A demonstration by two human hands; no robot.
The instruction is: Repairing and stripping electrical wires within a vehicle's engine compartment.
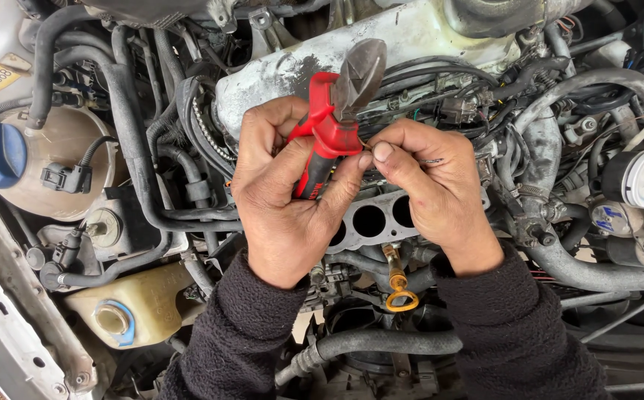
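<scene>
Fingers point(351, 174) around red-handled pliers point(333, 126)

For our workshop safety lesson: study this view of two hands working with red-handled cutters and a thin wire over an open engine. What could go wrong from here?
1. The cutters are worked close to the right hand pinching the wire; fingers might get nipped.
2. The open ports lie directly below; a snipped wire end could drop in.
3. The left hand grips only the handles, so the cutters might slip onto the hoses.
</scene>
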